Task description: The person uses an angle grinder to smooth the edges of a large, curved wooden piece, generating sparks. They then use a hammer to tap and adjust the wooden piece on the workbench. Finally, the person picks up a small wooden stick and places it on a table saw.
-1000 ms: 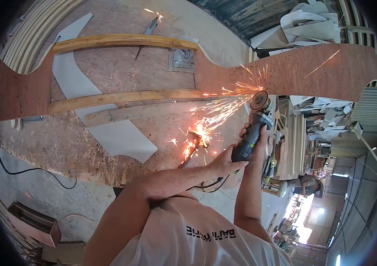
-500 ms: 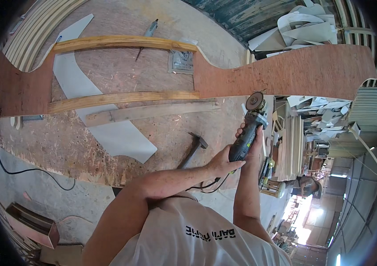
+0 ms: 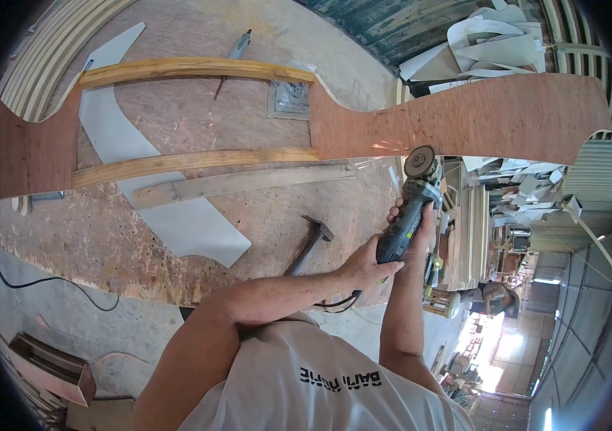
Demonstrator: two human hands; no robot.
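Note:
Both my hands grip a dark angle grinder (image 3: 405, 223). My left hand (image 3: 367, 264) wraps its rear end, where the cable leaves. My right hand (image 3: 415, 221) holds the body just behind the head. The grinder's disc (image 3: 419, 160) meets the lower edge of a long curved reddish plywood panel (image 3: 464, 115), and a few faint sparks fly left of it. The panel is joined to two curved wooden strips (image 3: 191, 158) on the workbench (image 3: 104, 237).
A hammer (image 3: 311, 243) lies on the bench left of my hands. A flat plank (image 3: 241, 183), a pale cut-out sheet (image 3: 176, 223) and a small rotary tool (image 3: 232, 52) also lie there. Offcuts pile up at top right. A black cable (image 3: 47, 280) runs on the floor.
A second ago a heavy shower of sparks sprayed left over the hammer. It stopped half a second ago; now the disc is back at the panel edge with only faint sparks.

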